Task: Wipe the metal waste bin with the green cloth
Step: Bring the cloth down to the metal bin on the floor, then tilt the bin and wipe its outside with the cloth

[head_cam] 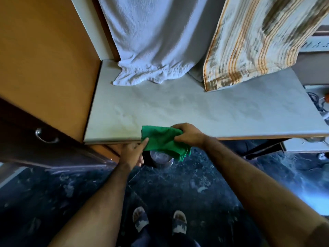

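The green cloth (pixel 162 140) hangs at the front edge of the pale table (pixel 195 111), folded and drooping past it. My right hand (pixel 188 135) grips the cloth's right upper part. My left hand (pixel 133 152) touches the cloth's lower left corner with a fingertip, fingers otherwise loose. Under the cloth, on the dark floor below the table edge, stands the metal waste bin (pixel 161 159); only its shiny round top and part of its side show, the rest hidden by the cloth.
A white towel (pixel 151 50) and a striped cloth (pixel 249 41) hang over the table's back. An orange cupboard wall (pixel 44 59) and a dark drawer (pixel 46 136) with a metal handle stand at left. Cables (pixel 320 107) lie at right. My feet in sandals (pixel 160 221) stand on the floor.
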The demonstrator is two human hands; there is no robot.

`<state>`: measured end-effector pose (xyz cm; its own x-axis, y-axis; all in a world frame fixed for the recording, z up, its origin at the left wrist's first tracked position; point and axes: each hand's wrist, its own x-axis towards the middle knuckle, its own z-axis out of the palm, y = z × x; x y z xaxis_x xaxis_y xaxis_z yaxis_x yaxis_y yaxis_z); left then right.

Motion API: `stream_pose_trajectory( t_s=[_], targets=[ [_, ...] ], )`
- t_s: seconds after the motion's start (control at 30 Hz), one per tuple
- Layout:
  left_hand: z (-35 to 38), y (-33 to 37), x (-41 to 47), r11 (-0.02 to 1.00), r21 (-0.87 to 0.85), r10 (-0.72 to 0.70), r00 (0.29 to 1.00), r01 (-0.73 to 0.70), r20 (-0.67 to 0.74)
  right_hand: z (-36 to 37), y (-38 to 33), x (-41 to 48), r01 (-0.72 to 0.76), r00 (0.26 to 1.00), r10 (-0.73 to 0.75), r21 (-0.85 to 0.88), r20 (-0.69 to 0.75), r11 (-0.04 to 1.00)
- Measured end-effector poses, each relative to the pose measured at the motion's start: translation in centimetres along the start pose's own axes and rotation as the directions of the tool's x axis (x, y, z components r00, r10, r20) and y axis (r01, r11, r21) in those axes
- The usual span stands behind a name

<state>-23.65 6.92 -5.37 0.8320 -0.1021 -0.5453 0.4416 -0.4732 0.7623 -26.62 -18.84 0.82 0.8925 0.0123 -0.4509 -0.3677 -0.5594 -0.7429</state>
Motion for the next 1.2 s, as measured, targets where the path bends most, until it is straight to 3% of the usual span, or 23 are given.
stream_pose_trajectory(
  t_s=[0.07, 0.13, 0.27, 0.43, 0.53, 0.63, 0.8, 0.87, 1.0, 1.07, 1.2],
  targets=[
    [0.8, -2.9, -1.8, 0.989, -0.025, -0.147, 0.988, 0.148, 0.042, 2.0, 1.1, -1.3, -0.017, 1.0, 0.017, -0.01, 0.021, 1.0],
    [2.0, -5.3, -2.9, 0.958, -0.093, -0.252, 0.953, 0.27, 0.169, 4.5, 2.3, -2.1, -0.027, 0.999, 0.029, -0.045, 0.032, 0.999],
    [4.6, -9.2, -2.7, 0.826, -0.39, -0.274, 0.895, 0.407, 0.354, 10.5, 4.7, -1.7, -0.044, 0.994, 0.066, -0.237, 0.084, 0.97],
    [7.5, -15.9, 1.1, 0.673, -0.533, -0.317, 0.851, 0.512, 0.418, 20.9, 8.2, 1.1, -0.005, 0.993, 0.042, -0.32, 0.109, 0.947],
    [8.7, -20.5, 4.9, 0.606, -0.635, -0.318, 0.877, 0.48, 0.36, 27.0, 10.7, 3.9, 0.03, 0.991, 0.007, -0.275, 0.132, 0.961],
    [9.2, -25.7, 9.5, 0.583, -0.697, -0.28, 0.909, 0.417, 0.309, 31.6, 14.0, 7.0, 0.077, 0.996, -0.069, -0.135, 0.063, 0.988],
    [9.4, -33.3, 18.8, 0.532, -0.717, -0.228, 0.892, 0.451, 0.391, 36.9, 21.2, 13.6, 0.145, 0.988, -0.15, 0.118, 0.037, 0.982],
    [9.7, -35.9, 22.8, 0.552, -0.738, -0.182, 0.92, 0.388, 0.347, 38.0, 24.4, 17.0, 0.16, 0.986, -0.153, 0.154, -0.061, 0.975],
    [10.7, -38.8, 29.3, 0.678, -0.668, -0.209, 0.952, 0.307, 0.225, 37.6, 29.4, 24.1, 0.108, 0.903, -0.175, -0.186, -0.393, 0.977],
    [11.6, -40.0, 32.0, 0.69, -0.67, -0.189, 0.961, 0.275, 0.2, 37.7, 31.1, 27.1, 0.02, 0.901, -0.139, -0.282, -0.41, 0.959],
    [12.8, -41.3, 36.0, 0.709, -0.655, -0.176, 0.965, 0.261, 0.194, 38.9, 33.1, 31.7, -0.122, 0.962, 0.023, -0.351, -0.274, 0.928]
  ],
)
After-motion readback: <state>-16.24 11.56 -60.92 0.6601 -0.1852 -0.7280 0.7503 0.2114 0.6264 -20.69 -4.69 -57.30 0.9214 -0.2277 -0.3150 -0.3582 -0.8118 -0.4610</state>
